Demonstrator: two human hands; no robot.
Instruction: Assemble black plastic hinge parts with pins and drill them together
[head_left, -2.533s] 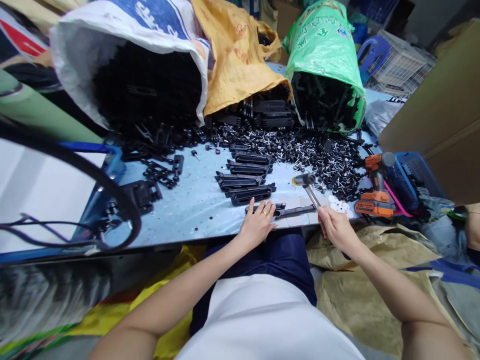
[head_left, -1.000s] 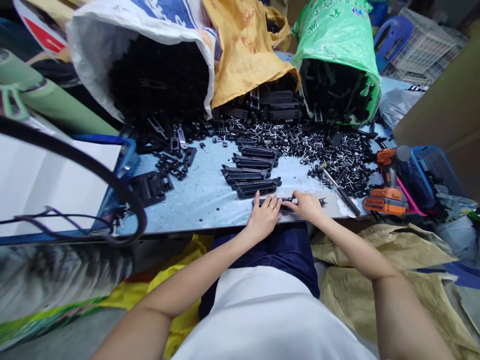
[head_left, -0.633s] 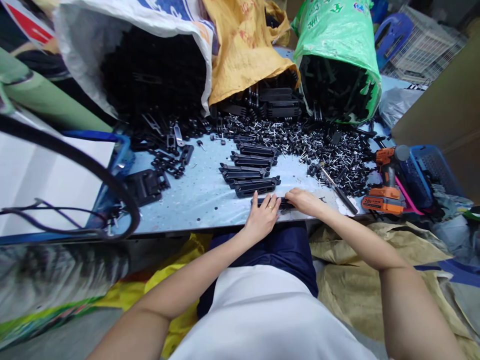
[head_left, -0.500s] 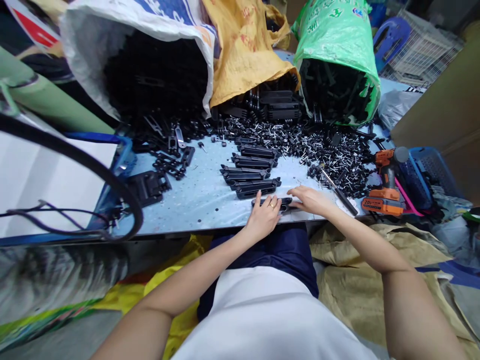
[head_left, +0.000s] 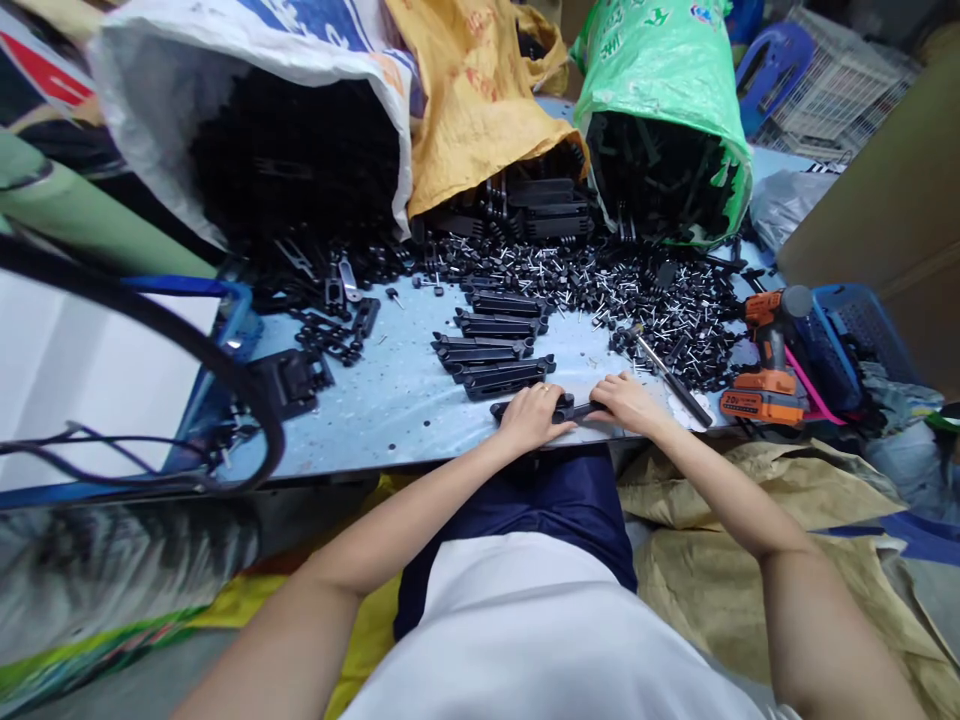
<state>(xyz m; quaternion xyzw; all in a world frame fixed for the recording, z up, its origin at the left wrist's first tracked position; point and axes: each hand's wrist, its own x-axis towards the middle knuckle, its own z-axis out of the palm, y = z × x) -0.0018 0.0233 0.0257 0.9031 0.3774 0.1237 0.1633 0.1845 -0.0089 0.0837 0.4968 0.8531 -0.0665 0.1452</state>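
A long black plastic part [head_left: 577, 411] lies at the front edge of the blue table, and both of my hands are on it. My left hand [head_left: 534, 415] is closed over its left end, fingers curled round it. My right hand [head_left: 628, 403] grips its right end, hiding most of that end. Just behind, several similar black folded parts [head_left: 495, 350] lie stacked in a row. To the right of my right hand a hammer [head_left: 673, 378] rests on the table, its head against a heap of black-headed pins [head_left: 675, 300].
An orange cordless drill [head_left: 766, 365] and a blue basket [head_left: 862, 330] stand at the right. White [head_left: 127, 110], orange [head_left: 480, 100] and green [head_left: 660, 70] sacks of black parts line the back. A black cable [head_left: 187, 345] loops over the left side.
My right hand laid the hammer down on the right and came to the black part. My left hand has changed from lying flat on it to curling round it.
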